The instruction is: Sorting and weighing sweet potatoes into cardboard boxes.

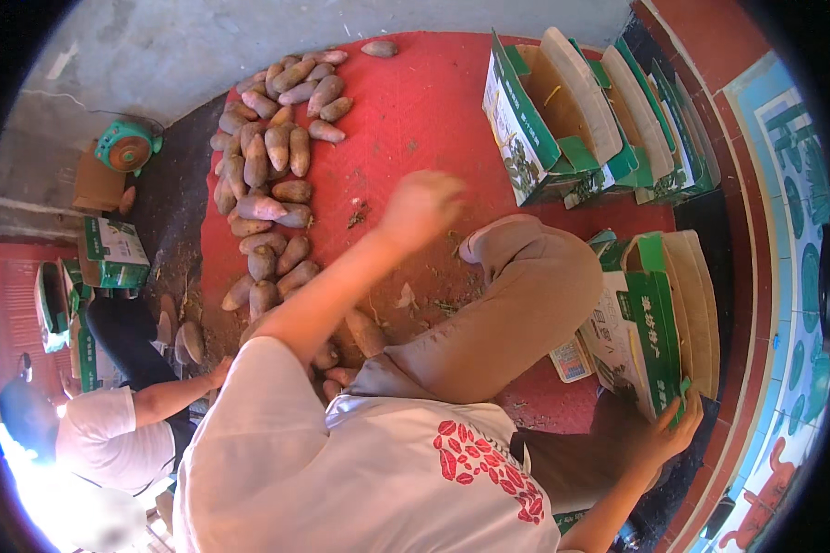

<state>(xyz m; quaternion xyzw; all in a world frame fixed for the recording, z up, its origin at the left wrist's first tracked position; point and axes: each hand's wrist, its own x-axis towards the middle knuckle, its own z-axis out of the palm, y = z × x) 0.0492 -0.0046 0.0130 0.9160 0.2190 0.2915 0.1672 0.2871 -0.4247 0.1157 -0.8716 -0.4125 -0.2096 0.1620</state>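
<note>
My left hand (424, 210) is stretched out over the red cloth (438, 106), between the tubers and the boxes. Motion blurs its fingers, so their closing cannot be made out, and nothing shows in it. At the lower right, my right hand (675, 431) grips the near corner of a green and white cardboard box (655, 341), whose top flaps stand up. The box is beside my bent leg; its inside is mostly hidden. A long heap of brownish-pink tubers (277, 147), which look like sweet potatoes, lies left of my left hand.
Several open cardboard boxes (549, 115) stand in a row at the far right. A lone tuber (379, 49) lies near the back wall. At the left, a co-worker (111, 429) sits reaching toward the heap. A small green fan (127, 147) and more boxes (115, 253) stand behind.
</note>
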